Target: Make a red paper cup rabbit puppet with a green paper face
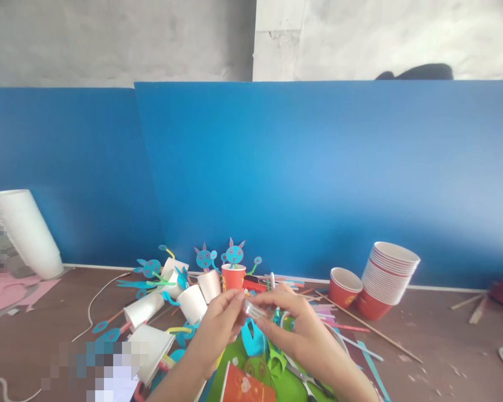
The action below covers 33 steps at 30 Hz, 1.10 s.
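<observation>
A small clear, shiny item, possibly a roll of tape [255, 310], is held between my two hands in the middle of the view. My left hand [221, 326] pinches its left end with thumb and fingertips. From the other side, the thumb and fingers of my right hand [295, 326] close on it. Below them lie green paper [287, 385], a blue paper cutout [254, 338], scissors [304, 377] and a tipped red paper cup [247, 385]. Just behind the hands stands a red cup [233, 276] topped with a blue paper animal face [235, 254].
White paper cups [193, 304] with blue cutouts and straws crowd the left. A red cup [346, 287] and a cup stack [389, 273] stand at right, near a thin wooden stick [373, 329]. A blue partition [297, 167] rises behind; a tall white cup stack [27, 234] leans at far left.
</observation>
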{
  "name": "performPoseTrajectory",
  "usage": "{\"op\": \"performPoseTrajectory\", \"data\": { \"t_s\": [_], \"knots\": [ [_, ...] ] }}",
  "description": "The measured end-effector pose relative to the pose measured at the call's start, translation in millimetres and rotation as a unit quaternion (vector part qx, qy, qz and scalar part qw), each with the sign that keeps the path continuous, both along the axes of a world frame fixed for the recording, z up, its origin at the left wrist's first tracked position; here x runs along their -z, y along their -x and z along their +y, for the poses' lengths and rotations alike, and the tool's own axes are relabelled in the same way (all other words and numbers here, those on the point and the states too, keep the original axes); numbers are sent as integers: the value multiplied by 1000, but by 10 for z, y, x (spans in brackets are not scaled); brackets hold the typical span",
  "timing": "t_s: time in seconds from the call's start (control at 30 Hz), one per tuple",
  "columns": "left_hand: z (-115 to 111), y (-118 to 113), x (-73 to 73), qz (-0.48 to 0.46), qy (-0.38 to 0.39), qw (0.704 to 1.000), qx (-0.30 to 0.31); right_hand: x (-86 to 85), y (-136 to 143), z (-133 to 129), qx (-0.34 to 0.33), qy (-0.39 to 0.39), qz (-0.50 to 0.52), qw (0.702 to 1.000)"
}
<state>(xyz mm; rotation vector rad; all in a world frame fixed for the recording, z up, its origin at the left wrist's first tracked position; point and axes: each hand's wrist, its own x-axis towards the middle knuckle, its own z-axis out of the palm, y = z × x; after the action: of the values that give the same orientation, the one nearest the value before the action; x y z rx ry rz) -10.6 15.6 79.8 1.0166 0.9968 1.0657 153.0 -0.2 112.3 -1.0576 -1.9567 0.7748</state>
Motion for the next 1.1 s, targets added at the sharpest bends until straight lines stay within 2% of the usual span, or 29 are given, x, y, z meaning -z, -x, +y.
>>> {"op": "performPoseTrajectory", "data": {
  "t_s": [0.17, 0.53, 0.67, 0.87, 1.0, 1.1],
  "knots": [
    [50, 16, 72, 25, -31, 999, -34, -18, 6, -14, -3, -6, -6, 1000],
    [-47, 75, -122, -6, -60, 998, -27, 61, -26, 67, 37, 25, -22, 999],
    [-61, 112, -176, -2, -45, 999, 6, 92, -32, 131, 25, 46, -27, 998],
    [-30, 189, -150, -19, -29, 998, 48, 187, -59, 187, -2, 66, -62, 996],
    [-34, 203, -169, 59, -42, 993, 93, 240, -63, 202, -19, 92, -72, 993],
    [-48, 184, -182, 137, -40, 981, 133, 235, -33, 201, -54, 112, -73, 990]
  ]
}}
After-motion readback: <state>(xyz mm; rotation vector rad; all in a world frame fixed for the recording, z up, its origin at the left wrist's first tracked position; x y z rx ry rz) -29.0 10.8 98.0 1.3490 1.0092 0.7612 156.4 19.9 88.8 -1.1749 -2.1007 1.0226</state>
